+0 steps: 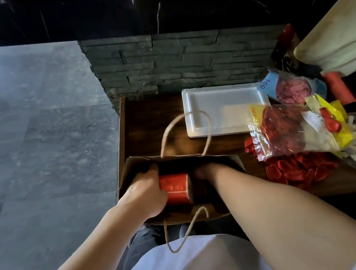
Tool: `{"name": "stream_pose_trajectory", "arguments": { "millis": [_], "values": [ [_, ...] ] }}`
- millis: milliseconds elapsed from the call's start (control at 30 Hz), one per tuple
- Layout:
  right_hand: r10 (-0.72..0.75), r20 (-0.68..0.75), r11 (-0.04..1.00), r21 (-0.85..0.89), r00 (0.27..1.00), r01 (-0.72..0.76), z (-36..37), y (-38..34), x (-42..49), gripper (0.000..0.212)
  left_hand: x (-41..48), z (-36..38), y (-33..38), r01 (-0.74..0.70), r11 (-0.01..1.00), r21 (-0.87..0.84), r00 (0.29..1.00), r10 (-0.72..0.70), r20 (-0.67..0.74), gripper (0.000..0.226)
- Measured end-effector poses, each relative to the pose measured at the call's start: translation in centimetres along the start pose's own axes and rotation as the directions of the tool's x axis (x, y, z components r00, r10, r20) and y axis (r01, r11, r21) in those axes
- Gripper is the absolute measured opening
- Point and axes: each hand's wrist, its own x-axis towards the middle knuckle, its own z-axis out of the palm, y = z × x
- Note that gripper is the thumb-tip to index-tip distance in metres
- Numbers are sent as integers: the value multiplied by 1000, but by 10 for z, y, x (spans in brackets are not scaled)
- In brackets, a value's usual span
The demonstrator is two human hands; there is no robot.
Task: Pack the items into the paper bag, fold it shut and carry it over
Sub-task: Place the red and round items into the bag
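A brown paper bag (134,164) with twine handles stands open on the near left part of a dark wooden table (147,128). My left hand (146,195) is inside the bag's mouth, shut on a red roll (175,190) that lies on its side. My right hand (205,171) reaches down into the bag just right of the roll; its fingers are hidden in the dark interior. Packets of balloons (290,129) and loose red balloons (297,168) lie on the table to the right of the bag.
A white foam tray (224,107) lies behind the bag against a dark stone counter base (183,62). A packet of pink balloons (292,88) and a cream cloth (344,34) sit at the far right. Grey tiled floor (32,148) stretches to the left.
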Motion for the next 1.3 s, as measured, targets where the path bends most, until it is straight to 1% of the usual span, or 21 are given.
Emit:
{"name": "stream_pose_trajectory", "arguments": {
  "millis": [33, 100, 200, 233, 267, 300, 333, 400, 433, 500, 567, 633, 733, 833, 900, 967, 1033, 1100, 1167, 1233, 1300],
  "values": [
    [11, -21, 987, -162, 1000, -14, 3, -2, 0, 45, -1, -2, -2, 13, 1000, -17, 1000, -14, -24, 50],
    [0, -37, 935, -353, 999, -13, 4, -8, -5, 50, 0, -6, -2, 56, 997, -56, 998, -58, -37, 49],
    [-143, -11, 786, -609, 990, 107, -3, -22, -28, 51, 6, -12, -2, 102, 985, -142, 994, -108, -33, 45],
    [-195, -11, 755, -640, 981, 143, -6, -25, -38, 50, 9, -15, -2, 117, 975, -187, 992, -124, -27, 45],
    [-216, -7, 758, -632, 976, 163, -9, -25, -47, 49, 10, -18, -2, 134, 957, -256, 990, -140, -9, 44],
    [-238, 11, 788, -582, 971, 200, -11, -24, -55, 47, 12, -21, -2, 149, 925, -349, 988, -152, 20, 43],
    [-259, 42, 840, -482, 965, 247, -14, -21, -64, 47, 13, -23, -2, 159, 880, -447, 987, -155, 47, 44],
    [-296, 142, 928, -191, 944, 320, -18, -14, -81, 49, 15, -25, -1, 185, 789, -585, 983, -159, 95, 43],
    [-312, 180, 942, -71, 933, 329, -21, -10, -87, 50, 15, -26, -2, 222, 747, -627, 975, -178, 133, 39],
    [-305, 176, 951, 108, 936, 289, -25, -5, -94, 46, 13, -28, -2, 307, 665, -681, 952, -208, 225, 27],
    [-279, 153, 953, 167, 948, 254, -28, 0, -95, 34, 12, -29, -2, 351, 605, -715, 936, -207, 284, 27],
    [-244, 151, 962, 163, 958, 219, -28, 3, -96, 28, 11, -28, -1, 357, 570, -740, 933, -193, 302, 29],
    [-203, 84, 977, 78, 976, 197, -24, 4, -93, 44, 14, -24, 3, 333, 584, -740, 942, -176, 286, 25],
    [-168, 6, 986, -6, 986, 168, -19, 0, -88, 58, 17, -16, 9, 292, 622, -726, 956, -170, 239, 30],
    [-151, -33, 988, -42, 988, 150, -16, -5, -88, 55, 19, -7, 16, 262, 679, -685, 965, -162, 208, 36],
    [-147, -70, 978, -160, 987, 135, -14, -11, -86, 47, 26, 1, 24, 233, 748, -622, 971, -149, 185, 36],
    [-138, -119, 958, -267, 983, 102, -12, -16, -85, 39, 31, 6, 35, 245, 770, -590, 963, -120, 243, 27],
    [-114, -119, 948, -309, 986, 73, -12, -18, -80, 34, 36, 6, 42, 294, 769, -568, 942, -134, 307, 14],
    [-97, -118, 947, -318, 988, 55, -11, -19, -80, 32, 44, 3, 42, 350, 743, -571, 913, -135, 385, 22],
    [-97, -112, 937, -345, 989, 53, -12, -18, -77, 33, 50, -2, 39, 422, 684, -595, 867, -114, 485, 23],
    [-100, -127, 932, -359, 987, 49, -13, -18, -77, 28, 54, -9, 34, 474, 628, -617, 840, -114, 530, 25]
  ]
}}
